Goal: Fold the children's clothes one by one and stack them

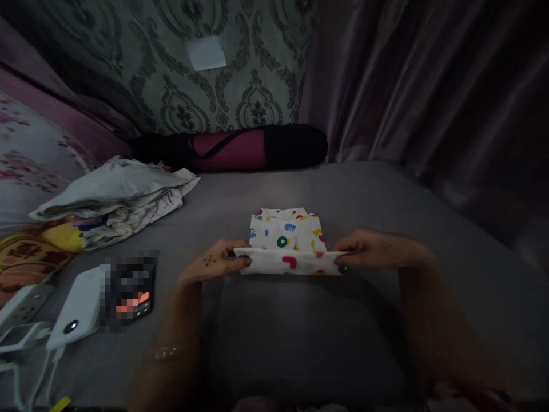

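Forearms, folded wht cloth, multicol. print

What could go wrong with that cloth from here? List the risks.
The left hand and right hand pinch the patterned cloth only near its ends, so its raised middle might sag. Its far part appears to lie loose on the grey sheet, so uneven pulling could skew it.

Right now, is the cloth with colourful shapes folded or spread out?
Folded, at least partly. The left hand and right hand hold the patterned cloth by a straight band in front; behind it, layers overlap.
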The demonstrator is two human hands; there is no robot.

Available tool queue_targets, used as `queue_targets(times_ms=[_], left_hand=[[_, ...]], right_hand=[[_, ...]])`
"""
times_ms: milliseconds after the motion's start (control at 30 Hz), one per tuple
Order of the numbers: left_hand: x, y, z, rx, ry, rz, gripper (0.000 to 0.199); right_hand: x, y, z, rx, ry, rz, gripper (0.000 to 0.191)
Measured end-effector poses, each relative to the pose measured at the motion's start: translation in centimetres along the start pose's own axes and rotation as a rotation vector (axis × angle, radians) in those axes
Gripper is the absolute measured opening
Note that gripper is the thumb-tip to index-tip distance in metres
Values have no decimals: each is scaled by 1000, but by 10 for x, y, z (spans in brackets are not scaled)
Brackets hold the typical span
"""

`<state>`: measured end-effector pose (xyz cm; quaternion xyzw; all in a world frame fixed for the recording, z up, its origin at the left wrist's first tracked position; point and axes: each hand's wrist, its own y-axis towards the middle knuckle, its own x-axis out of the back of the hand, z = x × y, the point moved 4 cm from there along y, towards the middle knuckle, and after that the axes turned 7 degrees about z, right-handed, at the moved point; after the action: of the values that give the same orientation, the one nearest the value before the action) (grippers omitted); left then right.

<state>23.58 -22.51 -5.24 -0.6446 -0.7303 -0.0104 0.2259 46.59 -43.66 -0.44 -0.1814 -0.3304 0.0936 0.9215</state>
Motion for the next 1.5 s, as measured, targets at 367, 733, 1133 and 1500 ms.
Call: queue_targets(times_ms=[367, 733, 1133, 1500], left_hand=[[13, 62, 37, 0, -329, -526, 36], [33, 112, 62, 165, 175, -765, 20], [27, 118, 56, 234, 473, -766, 26], [18, 117, 46, 327, 592, -773, 29]], right_hand=[[17, 71, -75, -111, 337, -442, 23], [23, 125, -114, -322, -127, -746, 26], [27, 129, -113, -401, -301, -742, 32], [28, 136, -122, -447, -292, -776, 34]])
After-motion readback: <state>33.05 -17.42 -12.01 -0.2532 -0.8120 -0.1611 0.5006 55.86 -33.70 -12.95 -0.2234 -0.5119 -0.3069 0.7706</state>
